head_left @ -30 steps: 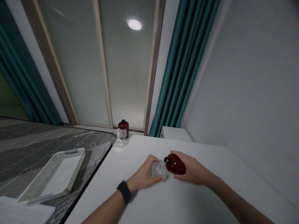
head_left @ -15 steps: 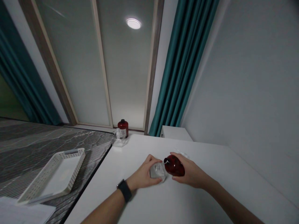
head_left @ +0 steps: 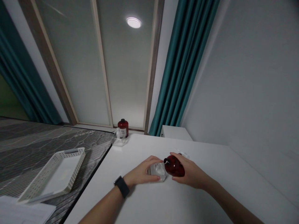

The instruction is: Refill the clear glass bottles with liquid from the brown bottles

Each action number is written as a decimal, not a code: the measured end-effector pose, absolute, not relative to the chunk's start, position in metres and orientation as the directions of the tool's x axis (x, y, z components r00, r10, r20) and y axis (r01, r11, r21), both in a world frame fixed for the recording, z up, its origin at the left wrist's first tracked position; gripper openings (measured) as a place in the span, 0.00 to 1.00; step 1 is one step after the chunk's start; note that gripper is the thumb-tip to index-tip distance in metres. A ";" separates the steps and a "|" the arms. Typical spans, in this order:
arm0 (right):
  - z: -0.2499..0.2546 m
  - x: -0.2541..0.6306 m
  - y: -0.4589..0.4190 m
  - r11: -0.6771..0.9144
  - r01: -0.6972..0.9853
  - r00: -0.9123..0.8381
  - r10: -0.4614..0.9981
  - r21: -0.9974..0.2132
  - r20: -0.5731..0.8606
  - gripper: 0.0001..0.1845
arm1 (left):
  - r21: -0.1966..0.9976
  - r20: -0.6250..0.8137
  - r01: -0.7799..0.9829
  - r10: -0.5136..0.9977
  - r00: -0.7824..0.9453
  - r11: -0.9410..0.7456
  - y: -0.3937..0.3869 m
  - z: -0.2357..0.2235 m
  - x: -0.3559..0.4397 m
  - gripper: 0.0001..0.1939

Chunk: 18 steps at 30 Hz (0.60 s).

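A small clear container (head_left: 160,171) sits on the white table, and the thumb and fingers of my left hand (head_left: 142,172) bracket its two sides. Something transparent lies inside it, too blurred to name. My right hand (head_left: 192,171) is wrapped round a dark red bottle (head_left: 174,166). The bottle is tilted, its dark neck pointing left beside the container's right edge. I cannot tell whether liquid is coming out. A thin, clear-looking item (head_left: 183,153) lies just behind the bottle, partly hidden by my right hand.
At the table's far left corner stand another red bottle (head_left: 123,127) with a label and a clear tray (head_left: 119,142) holding a transparent object. A white perforated basket (head_left: 70,182) and papers (head_left: 25,211) lie left on a grey patterned surface. Beyond the white table (head_left: 149,205) is a white cabinet (head_left: 176,133).
My left hand has drawn slightly left, uncovering more of the container. The bottle has shifted a little left. Behind my right hand, the thin clear item has come into view.
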State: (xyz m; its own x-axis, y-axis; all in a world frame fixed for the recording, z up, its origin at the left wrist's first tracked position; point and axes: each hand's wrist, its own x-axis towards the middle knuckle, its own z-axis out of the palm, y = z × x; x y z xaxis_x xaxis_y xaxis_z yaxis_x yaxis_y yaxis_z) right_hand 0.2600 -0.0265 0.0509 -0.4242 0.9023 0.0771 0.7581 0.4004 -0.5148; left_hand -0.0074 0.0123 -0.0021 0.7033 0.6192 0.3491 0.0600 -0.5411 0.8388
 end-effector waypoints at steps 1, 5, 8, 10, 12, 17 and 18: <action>0.052 0.260 -0.027 0.407 0.756 -0.428 0.900 -0.512 0.083 0.46 | 0.844 0.331 0.061 0.606 0.724 -0.533 0.013 0.001 -0.011 0.32; 0.052 0.261 -0.028 0.432 0.748 -0.448 0.889 -0.504 0.097 0.46 | 0.861 0.236 0.109 0.580 0.780 -0.497 0.016 0.008 -0.022 0.39; 0.051 0.262 -0.028 0.418 0.754 -0.439 0.895 -0.507 0.086 0.47 | 0.860 0.192 0.170 0.613 0.767 -0.481 0.016 0.008 -0.024 0.42; 0.051 0.263 -0.028 0.403 0.754 -0.427 0.901 -0.519 0.078 0.48 | 0.841 0.193 0.208 0.635 0.748 -0.500 0.013 0.007 -0.022 0.43; 0.050 0.263 -0.028 0.388 0.755 -0.416 0.907 -0.528 0.071 0.48 | 0.812 0.224 0.218 0.634 0.740 -0.541 0.010 0.006 -0.017 0.44; 0.052 0.263 -0.031 0.367 0.759 -0.407 0.912 -0.537 0.049 0.49 | 0.831 0.233 0.203 0.655 0.718 -0.518 0.003 0.001 -0.005 0.42; 0.053 0.263 -0.032 0.364 0.760 -0.405 0.913 -0.539 0.046 0.49 | 0.844 0.219 0.208 0.672 0.708 -0.494 0.002 0.000 -0.003 0.42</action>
